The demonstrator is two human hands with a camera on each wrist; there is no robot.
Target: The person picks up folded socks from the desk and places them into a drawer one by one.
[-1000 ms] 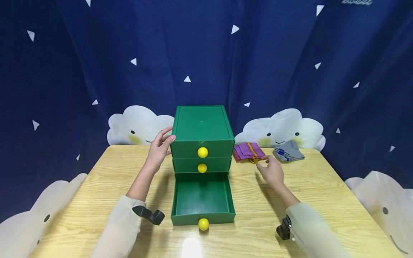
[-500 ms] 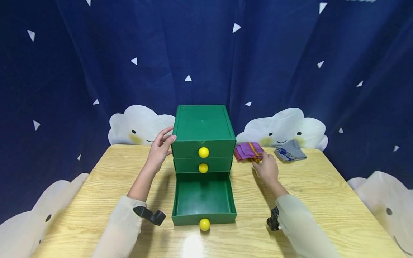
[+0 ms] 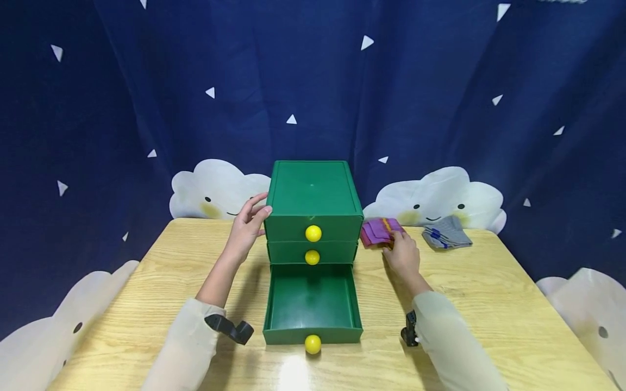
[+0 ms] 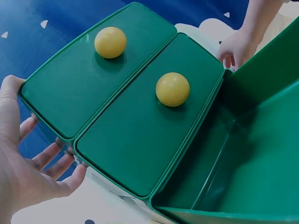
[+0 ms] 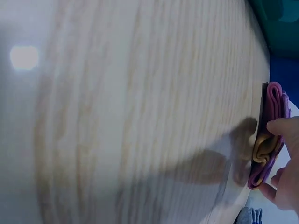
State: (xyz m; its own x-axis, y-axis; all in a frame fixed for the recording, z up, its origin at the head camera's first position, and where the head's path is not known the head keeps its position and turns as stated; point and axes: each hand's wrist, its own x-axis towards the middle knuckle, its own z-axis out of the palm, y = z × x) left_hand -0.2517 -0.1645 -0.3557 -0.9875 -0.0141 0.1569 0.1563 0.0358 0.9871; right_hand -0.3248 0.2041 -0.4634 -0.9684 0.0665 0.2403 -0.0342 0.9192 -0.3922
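A green three-drawer cabinet (image 3: 313,201) with yellow ball knobs stands mid-table. Its bottom drawer (image 3: 313,301) is pulled out and holds nothing. My left hand (image 3: 254,217) rests with straight fingers against the cabinet's left side at the top drawer; in the left wrist view its fingers (image 4: 51,161) touch that side. My right hand (image 3: 397,243) is to the right of the cabinet, on a folded purple cloth (image 3: 375,231) with a yellow stripe. In the right wrist view the thumb and fingers pinch the edge of the purple cloth (image 5: 268,144), which lies on the table.
A folded grey cloth (image 3: 446,234) lies further right near the table's back edge. The wooden table (image 3: 489,293) is backed by a dark blue curtain with white cloud cut-outs. The upper two drawers are closed.
My right hand slid left and forward onto the purple cloth and closed its fingers on the edge. The left hand stayed on the cabinet.
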